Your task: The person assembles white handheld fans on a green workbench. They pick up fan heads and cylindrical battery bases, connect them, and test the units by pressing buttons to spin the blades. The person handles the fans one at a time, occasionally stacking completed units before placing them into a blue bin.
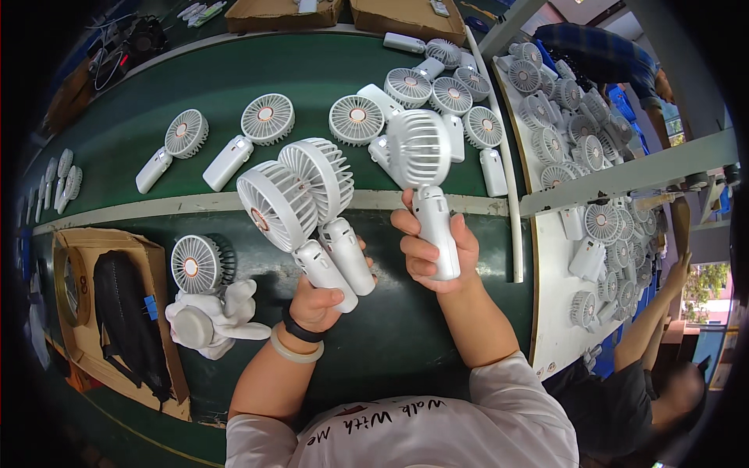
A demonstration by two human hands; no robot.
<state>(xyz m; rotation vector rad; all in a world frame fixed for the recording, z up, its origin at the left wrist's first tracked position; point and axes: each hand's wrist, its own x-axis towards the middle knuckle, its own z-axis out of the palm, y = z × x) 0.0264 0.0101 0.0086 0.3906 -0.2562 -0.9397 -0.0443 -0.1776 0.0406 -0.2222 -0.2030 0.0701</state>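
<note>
Two white handheld fans are bunched side by side in my left hand (316, 306), its fingers wrapped round both handles. The nearer fan (273, 209) overlaps the other fan (326, 178), and both heads tilt up to the left. My right hand (438, 257) grips a single handheld fan (421, 150) by its handle, head upward and turned partly sideways. Behind it, several more white fans (407, 87) lie in a cluster on the green belt (312, 78). To the left on the belt, two fans lie apart: one (265, 118) and another (186, 132).
A fan in a white rabbit-shaped holder (222, 320) stands left of my arm, beside a cardboard box (117, 242) with a black pouch (129, 320). Many fans crowd the white table (554, 312) at right, behind a metal frame (632, 173). Two other people are there.
</note>
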